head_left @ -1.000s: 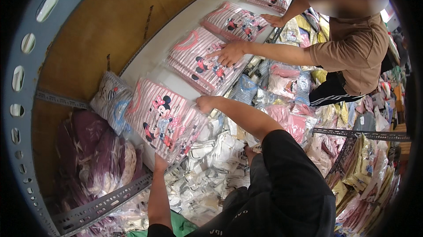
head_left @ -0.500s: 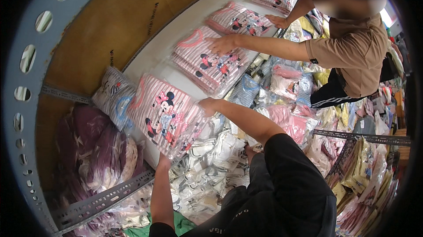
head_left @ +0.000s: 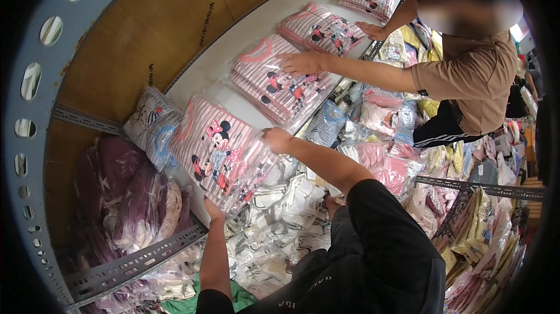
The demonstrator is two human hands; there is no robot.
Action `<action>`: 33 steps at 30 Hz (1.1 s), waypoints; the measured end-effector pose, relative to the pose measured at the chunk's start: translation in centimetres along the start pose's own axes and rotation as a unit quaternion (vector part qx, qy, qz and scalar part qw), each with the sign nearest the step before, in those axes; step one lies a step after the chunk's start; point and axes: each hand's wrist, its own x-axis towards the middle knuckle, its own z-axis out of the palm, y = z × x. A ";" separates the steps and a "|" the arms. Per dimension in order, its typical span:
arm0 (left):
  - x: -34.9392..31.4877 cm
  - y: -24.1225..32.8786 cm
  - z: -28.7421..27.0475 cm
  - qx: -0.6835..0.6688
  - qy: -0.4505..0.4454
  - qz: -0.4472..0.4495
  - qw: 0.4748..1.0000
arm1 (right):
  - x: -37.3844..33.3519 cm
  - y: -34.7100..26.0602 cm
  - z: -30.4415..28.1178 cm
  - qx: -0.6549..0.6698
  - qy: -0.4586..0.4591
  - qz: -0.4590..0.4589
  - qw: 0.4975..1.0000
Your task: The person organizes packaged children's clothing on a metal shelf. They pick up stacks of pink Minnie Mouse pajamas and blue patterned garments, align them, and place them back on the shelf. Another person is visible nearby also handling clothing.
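A stack of pink-and-white striped shirts [head_left: 224, 153] in clear plastic bags, printed with cartoon mice, lies at the near end of the white shelf board. Along its lower edge is my left hand [head_left: 214, 210], the fingers partly hidden by the plastic. My right hand [head_left: 277, 140] grips the stack's right edge, its fingers curled at the side. Just beyond stands a second stack of the same bagged shirts [head_left: 277, 80]. A co-worker's hand [head_left: 303, 63] rests on that one, and their other hand [head_left: 372, 31] touches a third stack [head_left: 321, 29].
Bagged grey striped clothes [head_left: 153, 117] lean left of my stack, above purple bagged garments [head_left: 125, 191]. Heaps of white bagged clothes [head_left: 280, 226] lie below the board [head_left: 227, 101]. A perforated metal post [head_left: 35, 80] and rail [head_left: 134, 255] frame the left side. The co-worker [head_left: 472, 80] stands at right.
The view has shifted slightly. Both my hands keep their places at the stack's edges, with the left one a little further left; the co-worker's hands stay on their stacks.
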 end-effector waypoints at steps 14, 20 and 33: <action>7.2 2.6 -3.3 0.584 0.100 0.349 0.726 | 3.6 2.7 3.4 0.211 0.016 0.173 0.962; 9.3 1.7 -1.7 0.657 0.139 0.247 0.698 | 8.0 2.4 4.4 0.557 -0.009 0.348 0.754; -0.4 9.2 7.1 -0.267 -0.162 -0.107 0.944 | 7.2 -0.2 -0.9 0.587 -0.063 0.347 0.729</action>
